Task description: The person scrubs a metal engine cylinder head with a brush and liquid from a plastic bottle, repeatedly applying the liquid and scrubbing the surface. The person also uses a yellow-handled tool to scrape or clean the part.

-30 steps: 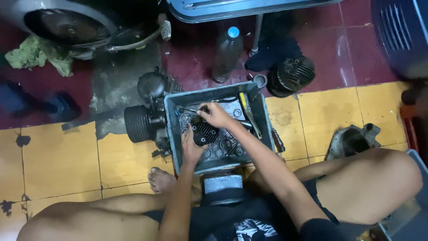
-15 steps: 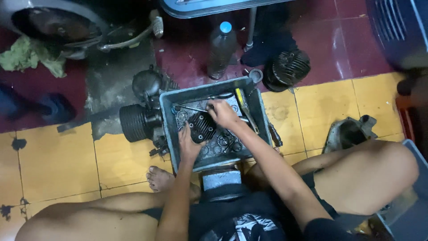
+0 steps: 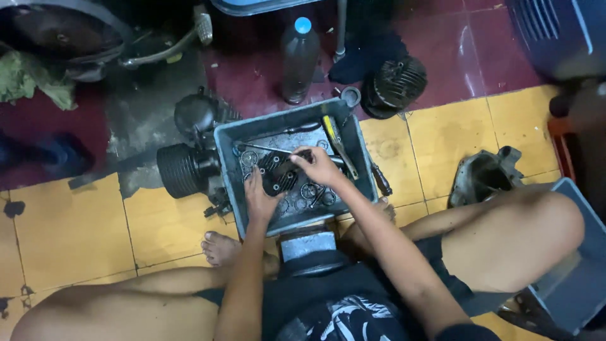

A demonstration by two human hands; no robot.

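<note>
A grey plastic tray (image 3: 222, 142) sits on the floor between my legs, filled with small metal engine parts, rings and tools. My left hand (image 3: 259, 197) rests in the tray against a dark finned engine part (image 3: 279, 180) and steadies it. My right hand (image 3: 319, 165) is closed over the top of the same part; a thin tool may be in its fingers, but that is too dark to tell. A yellow-handled tool (image 3: 336, 144) lies along the tray's right side.
A finned engine cylinder and casing (image 3: 184, 165) lie left of the tray. A plastic bottle with a blue cap (image 3: 298, 58) stands beyond it, beside a round finned part (image 3: 396, 85). A metal housing (image 3: 483, 175) lies near my right knee. A grey bin (image 3: 577, 278) is at lower right.
Both hands stay on the dark finned part in the tray. My right hand has shifted slightly over it, and the view has drifted a little.
</note>
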